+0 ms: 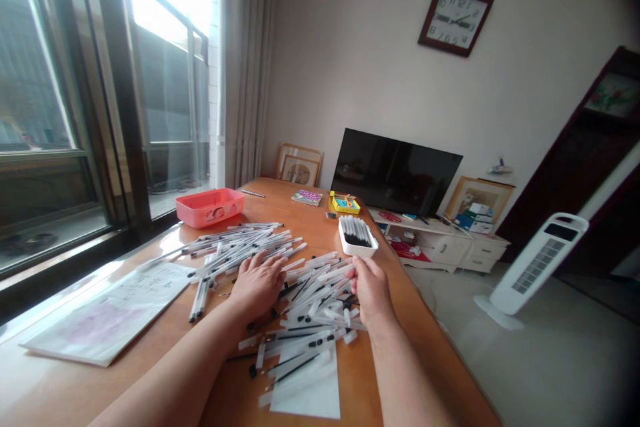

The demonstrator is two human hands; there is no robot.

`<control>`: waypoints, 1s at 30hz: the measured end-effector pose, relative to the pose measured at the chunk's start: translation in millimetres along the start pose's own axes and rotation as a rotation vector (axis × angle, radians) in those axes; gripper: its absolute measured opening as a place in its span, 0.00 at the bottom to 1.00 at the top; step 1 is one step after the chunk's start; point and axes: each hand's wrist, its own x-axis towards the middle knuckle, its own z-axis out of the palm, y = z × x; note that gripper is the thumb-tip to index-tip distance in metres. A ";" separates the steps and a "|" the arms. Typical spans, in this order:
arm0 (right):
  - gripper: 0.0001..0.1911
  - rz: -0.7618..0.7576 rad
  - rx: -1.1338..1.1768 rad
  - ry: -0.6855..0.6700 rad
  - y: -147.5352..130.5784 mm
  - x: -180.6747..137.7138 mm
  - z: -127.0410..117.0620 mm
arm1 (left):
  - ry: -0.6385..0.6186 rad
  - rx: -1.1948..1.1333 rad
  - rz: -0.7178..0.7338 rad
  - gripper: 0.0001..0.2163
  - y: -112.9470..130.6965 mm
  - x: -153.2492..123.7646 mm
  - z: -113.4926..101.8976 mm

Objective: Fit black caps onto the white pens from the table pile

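Note:
A big heap of clear plastic pens (pixel 300 293) lies spread over the wooden table (pixel 300 213). My left hand (pixel 257 283) lies flat on the heap, palm down, with its fingers stretched out. My right hand (pixel 369 287) rests at the heap's right side with its fingers curled around one pen. Just beyond it stands a white tray (pixel 357 240) filled with pens.
A pink plastic box (pixel 210 207) sits at the table's far left. A printed sheet (pixel 107 313) lies near left, white paper (pixel 310 387) under the pens. A small book (pixel 307 197) and yellow box (pixel 344 204) lie at the far end. A white fan (pixel 535 267) stands on the floor at right.

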 end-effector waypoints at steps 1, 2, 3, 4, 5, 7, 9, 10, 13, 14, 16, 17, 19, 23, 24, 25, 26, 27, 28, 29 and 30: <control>0.18 0.046 -0.032 -0.063 1.1 -2.6 2.6 | -0.024 -0.005 0.007 0.23 1.1 0.5 2.8; 0.18 0.088 -0.069 -0.117 2.2 -5.0 4.8 | -0.046 -0.009 0.007 0.24 1.9 0.8 4.8; 0.17 0.122 -0.101 -0.154 3.5 -7.0 6.4 | -0.061 -0.013 0.005 0.25 2.6 0.9 5.8; 0.18 0.143 -0.123 -0.170 4.8 -8.2 7.2 | -0.066 -0.013 0.003 0.25 3.2 0.6 5.9; 0.18 0.150 -0.134 -0.167 6.3 -8.4 7.0 | -0.063 -0.010 -0.001 0.25 3.8 0.2 5.2; 0.20 0.120 -0.138 -0.125 9.4 -6.0 4.2 | -0.033 0.011 -0.006 0.24 4.9 -0.9 1.6; 0.18 0.057 -0.179 -0.078 12.1 -1.6 -0.1 | 0.009 0.048 -0.022 0.23 5.6 -1.7 -2.7; 0.17 0.021 -0.231 -0.069 13.2 0.4 -2.1 | 0.029 0.066 -0.033 0.23 5.6 -1.7 -4.5; 0.12 -0.095 -0.492 -0.122 13.9 1.5 -4.0 | 0.052 0.074 -0.038 0.22 3.8 -0.6 -4.8; 0.12 -0.127 -0.597 -0.168 13.4 -0.4 -2.9 | 0.043 0.060 -0.029 0.21 2.8 0.0 -3.2; 0.13 -0.176 -0.806 -0.277 11.7 -6.7 1.5 | 0.002 0.029 -0.013 0.21 0.9 1.2 1.2; 0.13 -0.194 -0.903 -0.328 10.6 -10.4 4.4 | -0.018 0.019 -0.014 0.22 0.4 1.5 3.2; 0.14 -0.233 -1.070 -0.389 8.9 -17.2 10.4 | -0.039 0.017 -0.032 0.22 0.6 1.7 5.2; 0.16 -0.308 -1.255 -0.377 8.7 -22.5 17.9 | 0.001 0.070 -0.067 0.22 4.2 0.2 -0.7; 0.16 -0.320 -1.274 -0.369 9.4 -21.9 18.4 | 0.013 0.087 -0.075 0.23 4.9 -0.2 -3.2; 0.17 -0.329 -1.286 -0.364 10.3 -20.8 18.4 | 0.023 0.103 -0.082 0.23 5.2 -0.6 -5.6; 0.17 -0.336 -1.294 -0.361 11.4 -19.2 18.0 | 0.031 0.117 -0.090 0.23 5.1 -0.8 -7.7; 0.17 -0.346 -1.297 -0.360 12.8 -17.3 17.2 | 0.040 0.129 -0.098 0.22 4.5 -1.1 -9.6; 0.17 -0.355 -1.297 -0.356 14.3 -15.2 16.2 | 0.045 0.138 -0.107 0.22 3.5 -1.2 -11.1; 0.17 -0.363 -1.293 -0.351 15.8 -12.9 15.1 | 0.047 0.145 -0.117 0.21 2.2 -1.3 -12.4; 0.16 -0.369 -1.288 -0.344 17.3 -10.8 13.9 | 0.046 0.149 -0.129 0.20 0.8 -1.4 -13.6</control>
